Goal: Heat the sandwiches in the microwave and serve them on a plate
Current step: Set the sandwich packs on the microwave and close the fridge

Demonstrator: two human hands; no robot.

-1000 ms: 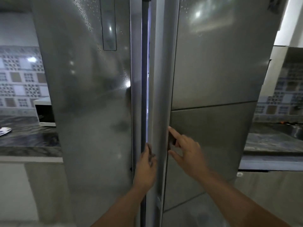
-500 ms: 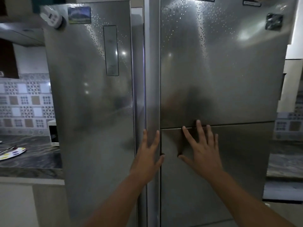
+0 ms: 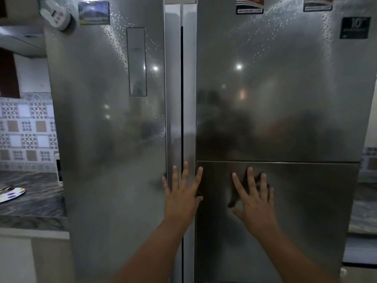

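- Head view, hidden or unclear: I could see no sandwiches. A white appliance [image 3: 58, 168], possibly the microwave, showed only as a thin strip behind the left edge of the refrigerator [image 3: 106, 139], so I could not be sure what it was. The stickers at the refrigerator's top were cut off by the frame and unreadable.
- Head view, task items: a patterned plate [image 3: 11, 194] lay on the dark marbled counter [image 3: 34, 203] at far left, partly cut off, well apart from both hands.
- Head view, hands: my left hand [image 3: 181, 198] was flat with fingers spread, over the seam between the two doors. My right hand [image 3: 255, 205] was likewise spread against the lower right door panel [image 3: 306, 211], just below its top edge. Neither hand gripped anything; both forearms reached forward from the bottom of the frame.
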